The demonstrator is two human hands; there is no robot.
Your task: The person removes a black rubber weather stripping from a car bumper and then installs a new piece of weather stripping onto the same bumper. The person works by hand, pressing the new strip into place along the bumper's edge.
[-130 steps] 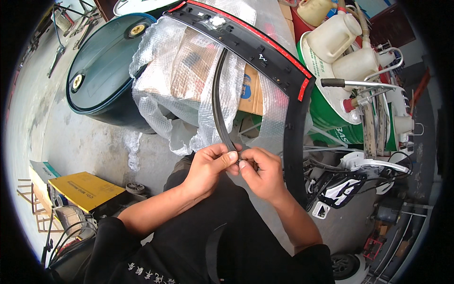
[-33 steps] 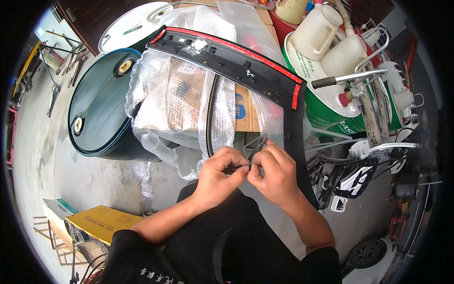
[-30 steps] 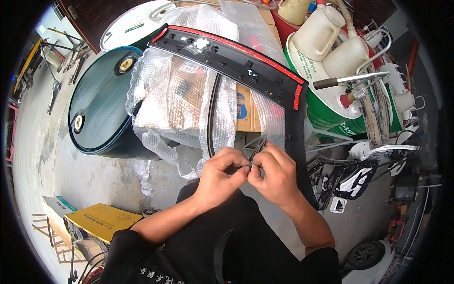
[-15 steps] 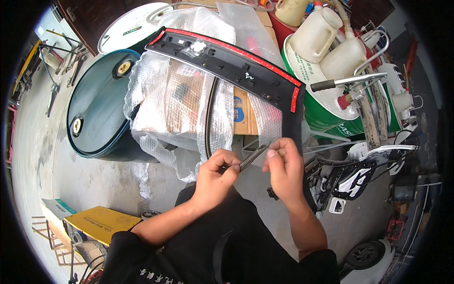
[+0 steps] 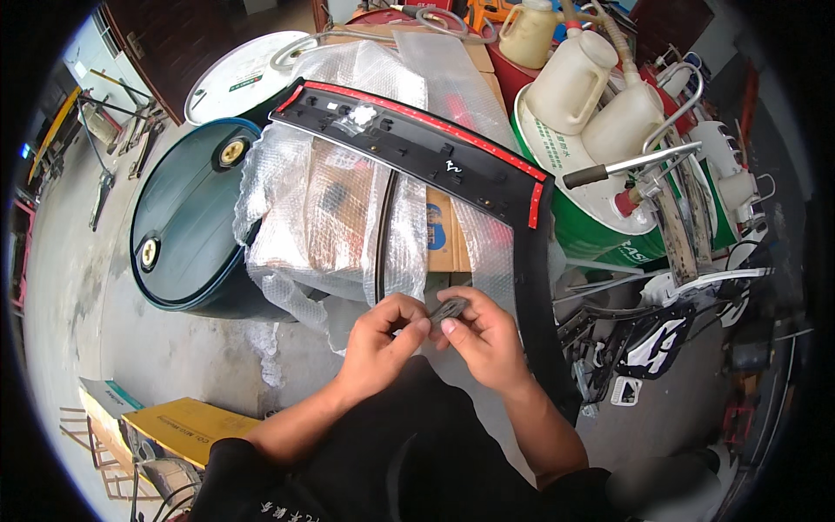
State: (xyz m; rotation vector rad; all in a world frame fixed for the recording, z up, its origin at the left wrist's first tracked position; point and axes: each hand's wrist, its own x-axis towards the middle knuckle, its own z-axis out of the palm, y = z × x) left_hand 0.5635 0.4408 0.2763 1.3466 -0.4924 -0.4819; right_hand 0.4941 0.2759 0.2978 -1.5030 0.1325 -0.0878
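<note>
Between my two hands is a small, dark grey folded strip (image 5: 450,309), crumpled and soft-looking; its exact kind I cannot make out. My left hand (image 5: 381,344) is closed, thumb and forefinger pinching at the strip's left end. My right hand (image 5: 484,341) is closed on its other end, the thumb pressed over it. Beyond them lies a long, curved black plastic trim piece (image 5: 404,150), with clips on its face and red-backed tape (image 5: 435,135) along its edge. It rests on bubble wrap (image 5: 300,217), and one arm of it bends down past my right hand.
A dark blue drum (image 5: 187,230) stands left, and a white-topped drum (image 5: 235,78) behind it. At right, a green-and-white drum (image 5: 557,161) carries pale plastic jugs (image 5: 574,70) and a lever-handled pump (image 5: 600,174). Cardboard (image 5: 448,230) shows under the wrap. A yellow board (image 5: 187,426) lies lower left.
My right hand has moved left and down and closed on the strip, which was thin and straight and is now bunched up. The view has shifted slightly.
</note>
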